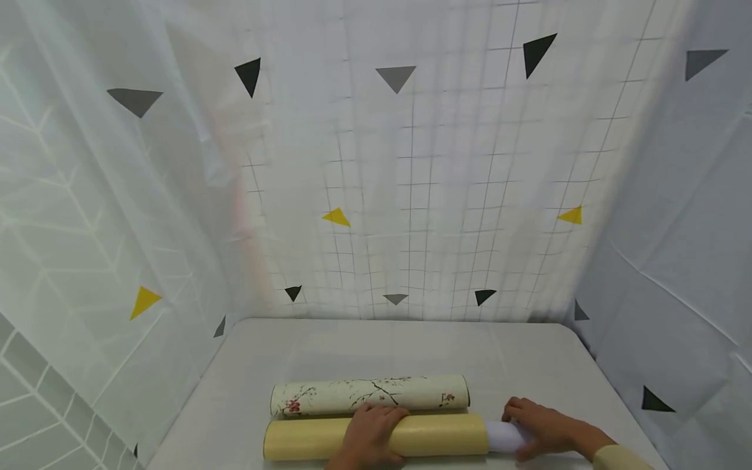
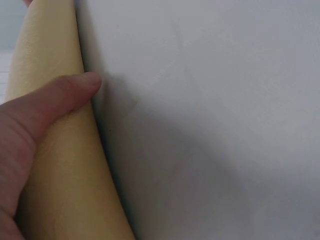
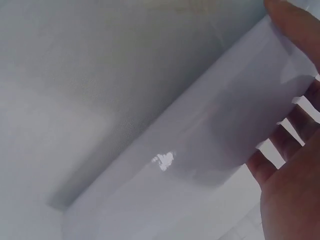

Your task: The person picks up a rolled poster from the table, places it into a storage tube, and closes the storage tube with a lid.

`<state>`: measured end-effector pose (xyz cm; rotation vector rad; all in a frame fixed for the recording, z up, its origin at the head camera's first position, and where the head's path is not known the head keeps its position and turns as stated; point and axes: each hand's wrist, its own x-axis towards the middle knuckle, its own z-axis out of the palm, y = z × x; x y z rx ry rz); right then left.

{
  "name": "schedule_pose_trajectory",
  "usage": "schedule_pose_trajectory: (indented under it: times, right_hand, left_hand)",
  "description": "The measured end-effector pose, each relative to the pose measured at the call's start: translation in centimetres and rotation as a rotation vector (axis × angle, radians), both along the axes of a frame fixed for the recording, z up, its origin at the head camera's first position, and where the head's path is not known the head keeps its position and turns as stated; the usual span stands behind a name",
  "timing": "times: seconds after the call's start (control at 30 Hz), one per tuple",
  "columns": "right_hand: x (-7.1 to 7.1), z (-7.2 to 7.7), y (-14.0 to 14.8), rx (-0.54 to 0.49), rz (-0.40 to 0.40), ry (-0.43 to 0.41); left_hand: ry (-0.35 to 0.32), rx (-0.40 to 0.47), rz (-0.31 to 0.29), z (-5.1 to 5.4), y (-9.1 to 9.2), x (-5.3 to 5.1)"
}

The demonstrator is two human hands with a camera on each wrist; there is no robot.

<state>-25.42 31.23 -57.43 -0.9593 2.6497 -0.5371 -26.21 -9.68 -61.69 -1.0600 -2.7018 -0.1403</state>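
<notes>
A yellow wallpaper roll [image 1: 443, 434] lies crosswise near the front of the table. My left hand [image 1: 370, 437] grips it near its middle, the thumb [image 2: 70, 95] over the near side and the fingers over the far side. From its right end extends a narrower, glossy white roll [image 1: 499, 436]; how far it reaches inside the yellow one is hidden. My right hand [image 1: 546, 427] holds this white roll [image 3: 200, 130] near its right end, thumb on one side, fingers curled on the other. Just behind lies a cream wallpaper roll [image 1: 376, 395] with a blossom-branch print, parallel to the yellow one.
The white table [image 1: 399, 349] has rounded far corners. Pale sheets hang around it: a gridded back sheet [image 1: 446, 183] with dark and yellow triangles, a left sheet [image 1: 76, 215] and a right sheet [image 1: 675, 228].
</notes>
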Motion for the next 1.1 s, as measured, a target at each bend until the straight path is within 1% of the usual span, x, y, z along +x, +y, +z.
schedule_pose_trajectory:
  times: [0.13, 0.23, 0.3, 0.4, 0.47, 0.53, 0.7, 0.77, 0.83, 0.93, 1.0, 1.1]
  right_hand:
    - [-0.3, -0.4, 0.2, -0.016, -0.005, -0.009]
    - [-0.8, -0.9, 0.0, -0.027, -0.012, -0.027]
    - [-1.0, -1.2, -0.2, -0.033, 0.004, -0.009]
    - [-1.1, -1.2, -1.0, -0.041, 0.020, 0.015]
    - [-1.1, -1.1, -1.5, -0.041, 0.016, 0.015]
    - [-1.1, -0.9, -2.1, -0.046, 0.002, -0.003]
    - [-0.8, -0.2, -3.2, -0.063, -0.033, -0.069]
    - [-0.5, 0.3, -3.3, -0.061, -0.038, -0.070]
    - [-0.3, 0.8, -3.2, -0.051, -0.046, -0.048]
    - [-0.1, 1.4, -2.8, 0.016, -0.100, -0.021]
    - [-0.1, 1.7, -2.5, 0.071, -0.154, -0.023]
    - [-0.1, 1.7, -2.0, 0.149, -0.255, -0.054]
  left_hand:
    - [0.017, 0.013, -0.001, 0.0, 0.0, -0.1]
    - [0.002, 0.027, -0.003, 0.2, 0.0, -0.1]
    - [-0.018, 0.035, -0.006, 0.3, 0.0, 0.0]
    - [-0.030, 0.047, -0.011, 0.4, 0.1, 0.1]
    - [-0.032, 0.056, -0.010, 0.4, 0.0, 0.1]
    - [-0.032, 0.061, -0.005, 0.3, 0.0, 0.1]
    - [-0.026, 0.066, -0.005, 0.2, -0.2, 0.3]
    - [-0.019, 0.066, -0.010, 0.2, -0.2, 0.3]
    - [-0.014, 0.065, -0.014, 0.2, -0.2, 0.4]
    - [-0.002, 0.060, -0.015, 0.2, -0.1, 0.4]
    - [0.018, 0.056, -0.015, 0.3, -0.1, 0.4]
    - [0.044, 0.050, -0.008, 0.4, -0.1, 0.3]
